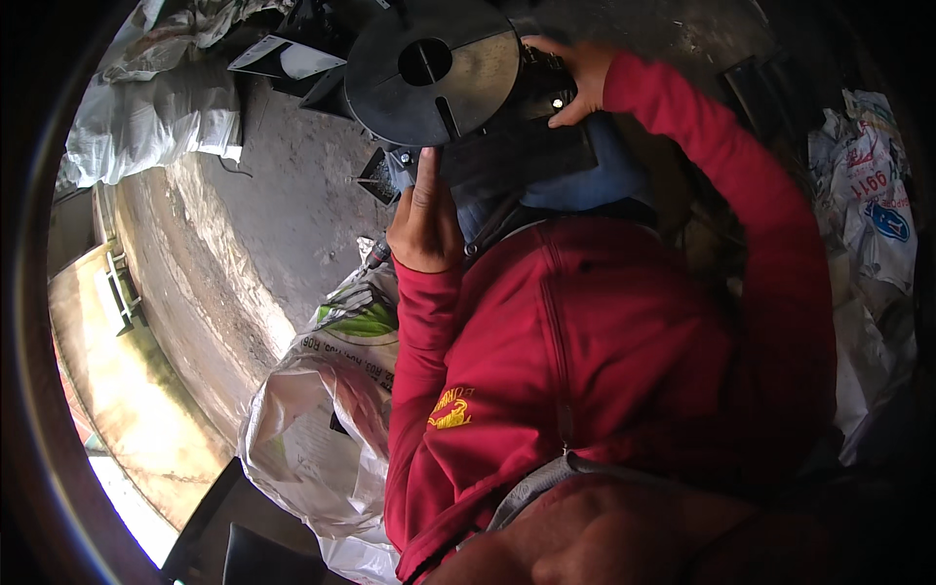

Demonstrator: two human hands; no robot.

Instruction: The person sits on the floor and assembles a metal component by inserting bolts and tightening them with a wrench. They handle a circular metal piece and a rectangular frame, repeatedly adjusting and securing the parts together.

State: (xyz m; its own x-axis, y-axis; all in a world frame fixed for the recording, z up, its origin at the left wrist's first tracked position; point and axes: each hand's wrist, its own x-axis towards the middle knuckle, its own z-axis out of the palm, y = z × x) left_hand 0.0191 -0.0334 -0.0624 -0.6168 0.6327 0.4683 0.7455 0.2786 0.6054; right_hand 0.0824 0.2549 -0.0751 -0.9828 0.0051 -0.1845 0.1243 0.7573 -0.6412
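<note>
A round black disc-shaped part [429,73] with a centre hole and slots lies tilted over a dark machine part [526,146] on my lap. My left hand [424,219] grips the underside of the assembly below the disc, next to a small metal bracket [382,175]. At the right edge of the dark part my right hand [575,83] presses with fingers curled on it, just beside the disc. Both arms wear red sleeves.
A bare concrete floor [263,224] spreads to the left. White sacks [156,117] lie at the upper left, a printed white plastic bag [322,429] sits by my left side, and crumpled printed bags [877,195] are on the right.
</note>
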